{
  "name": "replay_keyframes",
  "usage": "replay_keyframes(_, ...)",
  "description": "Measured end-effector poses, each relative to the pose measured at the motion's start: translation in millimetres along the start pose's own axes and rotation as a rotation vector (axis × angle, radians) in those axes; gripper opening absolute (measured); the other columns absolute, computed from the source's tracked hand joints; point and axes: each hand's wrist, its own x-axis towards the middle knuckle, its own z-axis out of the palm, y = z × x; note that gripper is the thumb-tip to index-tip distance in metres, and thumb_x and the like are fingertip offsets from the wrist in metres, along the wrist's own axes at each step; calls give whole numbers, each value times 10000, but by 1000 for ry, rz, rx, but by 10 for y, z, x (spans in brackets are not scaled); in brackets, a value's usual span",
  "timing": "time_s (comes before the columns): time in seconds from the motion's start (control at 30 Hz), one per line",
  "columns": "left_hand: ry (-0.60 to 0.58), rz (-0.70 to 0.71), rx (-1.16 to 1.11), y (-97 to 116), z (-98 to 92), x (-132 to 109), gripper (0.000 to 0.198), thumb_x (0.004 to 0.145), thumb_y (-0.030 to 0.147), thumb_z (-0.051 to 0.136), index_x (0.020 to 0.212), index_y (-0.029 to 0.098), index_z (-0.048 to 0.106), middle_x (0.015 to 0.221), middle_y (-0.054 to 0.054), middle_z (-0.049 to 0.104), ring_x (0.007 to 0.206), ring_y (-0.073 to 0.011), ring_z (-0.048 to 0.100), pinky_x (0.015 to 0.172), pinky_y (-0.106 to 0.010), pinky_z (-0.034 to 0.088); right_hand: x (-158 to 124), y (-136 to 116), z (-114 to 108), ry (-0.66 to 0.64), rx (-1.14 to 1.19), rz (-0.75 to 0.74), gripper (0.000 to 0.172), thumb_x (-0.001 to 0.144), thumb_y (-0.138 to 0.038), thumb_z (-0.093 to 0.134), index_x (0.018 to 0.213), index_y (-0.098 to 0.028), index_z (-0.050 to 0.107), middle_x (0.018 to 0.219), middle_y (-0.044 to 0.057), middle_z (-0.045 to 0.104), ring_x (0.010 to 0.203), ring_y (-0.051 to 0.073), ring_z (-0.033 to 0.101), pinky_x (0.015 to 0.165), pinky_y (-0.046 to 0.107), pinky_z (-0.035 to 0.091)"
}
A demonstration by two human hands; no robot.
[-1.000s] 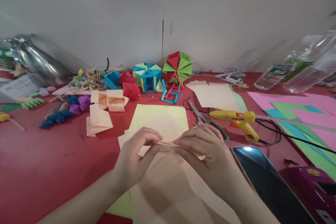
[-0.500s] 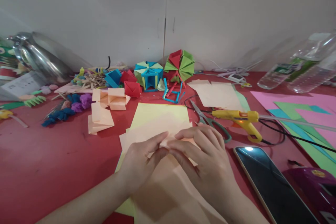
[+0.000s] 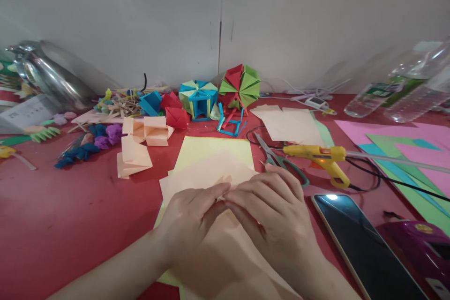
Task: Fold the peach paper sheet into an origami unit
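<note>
My left hand (image 3: 188, 215) and my right hand (image 3: 277, 215) meet at their fingertips over the stacked paper. Between them they pinch a small piece of peach paper (image 3: 222, 197), mostly covered by the fingers. Under the hands lie peach sheets (image 3: 207, 173) on top of a yellow sheet (image 3: 218, 150). Folded peach paper pieces (image 3: 135, 157) stand to the left of the stack. Green-handled scissors (image 3: 281, 161) lie just beyond my right hand, their handles partly behind its fingers.
A yellow glue gun (image 3: 316, 152) with its cord, a phone (image 3: 362, 243) and a purple object (image 3: 418, 243) are at the right. Paper models (image 3: 198, 98), a metal jug (image 3: 56, 75) and plastic bottles (image 3: 408, 89) stand along the wall.
The fingertips have closed in, and less of the small peach piece shows between them. The whole view has shifted very slightly.
</note>
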Motion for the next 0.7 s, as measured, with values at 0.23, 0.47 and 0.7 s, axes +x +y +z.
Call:
replay_keyframes(0.23, -23, -126, -215, 77, -82, 60, 191, 875, 238, 508, 975, 187, 663, 923, -20, 735, 813, -157, 695, 724, -217, 533, 53, -22, -64, -44, 30, 20, 132, 804, -157, 559, 713, -231, 619, 689, -43, 667, 697, 137, 540, 889, 351, 335)
replay_keyframes(0.47, -115, -321, -521, 121, -92, 65, 230, 886, 221, 486, 1034, 257, 659, 1006, 4, 709, 909, -159, 660, 781, -235, 509, 62, -11, -68, -65, 112, 85, 113, 803, -173, 567, 746, -245, 632, 708, -32, 661, 700, 143, 544, 852, 349, 353)
replay_keyframes(0.7, -24, -555, -729, 127, -32, 46, 124, 835, 271, 578, 913, 243, 671, 877, 13, 704, 824, -138, 644, 738, -219, 515, 63, -14, -62, -22, 103, 102, 105, 788, -174, 592, 733, -249, 640, 691, -41, 666, 692, 138, 563, 857, 346, 341)
